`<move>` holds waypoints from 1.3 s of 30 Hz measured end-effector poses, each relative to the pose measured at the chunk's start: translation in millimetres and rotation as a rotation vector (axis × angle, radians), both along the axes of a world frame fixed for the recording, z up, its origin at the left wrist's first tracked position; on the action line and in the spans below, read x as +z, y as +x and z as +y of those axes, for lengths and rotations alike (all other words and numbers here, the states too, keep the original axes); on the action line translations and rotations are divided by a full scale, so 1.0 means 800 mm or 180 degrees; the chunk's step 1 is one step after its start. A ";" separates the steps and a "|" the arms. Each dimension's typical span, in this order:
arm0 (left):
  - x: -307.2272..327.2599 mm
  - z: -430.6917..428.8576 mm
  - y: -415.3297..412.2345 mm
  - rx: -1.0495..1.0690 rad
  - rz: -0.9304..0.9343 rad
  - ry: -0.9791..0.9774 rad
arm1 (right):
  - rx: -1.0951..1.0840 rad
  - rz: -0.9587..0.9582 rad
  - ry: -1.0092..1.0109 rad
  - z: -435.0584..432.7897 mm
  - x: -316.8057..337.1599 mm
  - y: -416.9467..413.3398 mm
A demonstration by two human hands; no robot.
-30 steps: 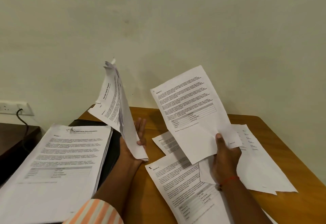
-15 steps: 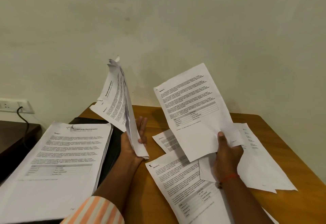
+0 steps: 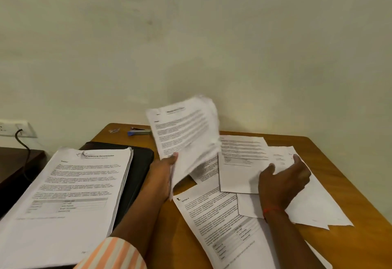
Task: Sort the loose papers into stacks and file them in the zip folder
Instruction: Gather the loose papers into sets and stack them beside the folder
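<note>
Left grip [image 3: 163, 175] is clenched on a sheaf of papers [image 3: 186, 137] — thumb on the printed face, pages raised and blurred above the bench [image 3: 311, 154]. Right grip [image 3: 284, 181] is spread wide, holding nothing, over the loose sheets [image 3: 241, 162] lying overlapped on the wood; whether it touches them, I can't tell. Off to the left, a thick stack [image 3: 63, 194] sits on the black zip folder [image 3: 137, 162] — stapler [image 3: 137, 131] by the wall.

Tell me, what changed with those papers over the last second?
The right hand lowered its sheet onto the loose papers and let go. The left hand still grips its bundle, now turned face-on. The thick stack on the zip folder stayed.
</note>
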State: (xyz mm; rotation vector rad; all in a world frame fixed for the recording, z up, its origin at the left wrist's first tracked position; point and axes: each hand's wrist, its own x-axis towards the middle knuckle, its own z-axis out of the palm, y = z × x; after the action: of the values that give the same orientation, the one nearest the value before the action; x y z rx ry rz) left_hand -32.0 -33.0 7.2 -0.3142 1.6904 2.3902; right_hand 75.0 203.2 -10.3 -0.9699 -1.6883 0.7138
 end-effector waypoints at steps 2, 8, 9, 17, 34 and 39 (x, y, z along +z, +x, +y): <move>-0.008 0.001 0.002 -0.0093 0.0364 -0.0704 | 0.0058 -0.0185 0.0348 -0.006 0.001 -0.001; -0.021 0.020 0.007 -0.0571 0.0944 -0.2486 | 0.1785 -0.1457 0.0657 -0.036 -0.034 -0.018; -0.022 0.023 0.005 -0.0667 0.0947 -0.2553 | 0.1840 -0.1747 0.0641 -0.039 -0.039 -0.019; -0.022 0.024 0.007 -0.0894 0.0751 -0.2075 | 0.2021 -0.2078 0.0454 -0.034 -0.041 -0.020; -0.011 0.029 0.021 -0.1229 -0.0157 -0.0114 | 0.2112 -0.1314 -0.0239 -0.031 -0.041 -0.018; -0.011 0.022 0.013 -0.0385 0.0877 -0.0924 | 0.2073 -0.0452 -0.0486 -0.038 -0.033 -0.013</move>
State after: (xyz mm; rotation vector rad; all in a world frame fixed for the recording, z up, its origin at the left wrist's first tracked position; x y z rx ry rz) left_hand -21.4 -15.4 -1.4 0.0815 2.1152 2.1802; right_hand 64.7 172.6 -36.8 -0.5671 -2.1229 1.2336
